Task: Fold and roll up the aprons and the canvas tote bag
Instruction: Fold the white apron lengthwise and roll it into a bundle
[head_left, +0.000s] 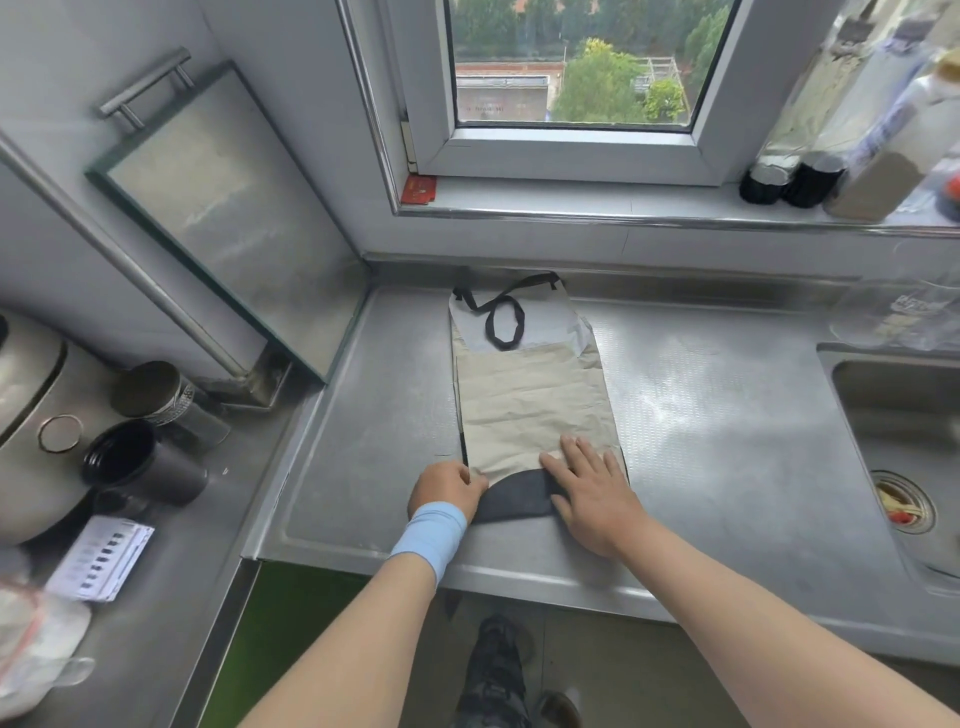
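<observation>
A beige apron (530, 400) lies folded into a long strip on the steel counter (727, 415), running away from me toward the window. Its black neck strap (503, 322) loops over a pale grey part at the far end. The near end is turned up into a dark roll (514, 501). My left hand (447, 488), with a blue wristband, grips the roll's left end with curled fingers. My right hand (587, 488) lies flat with spread fingers over the roll's right end and the beige cloth.
A sink (904, 441) with a drain strainer lies at the right. At the left stand a rice cooker (26, 426), a dark cup (140, 462) and a jar (156, 395). A framed panel (223, 208) leans on the wall. Bottles (810, 176) stand on the windowsill.
</observation>
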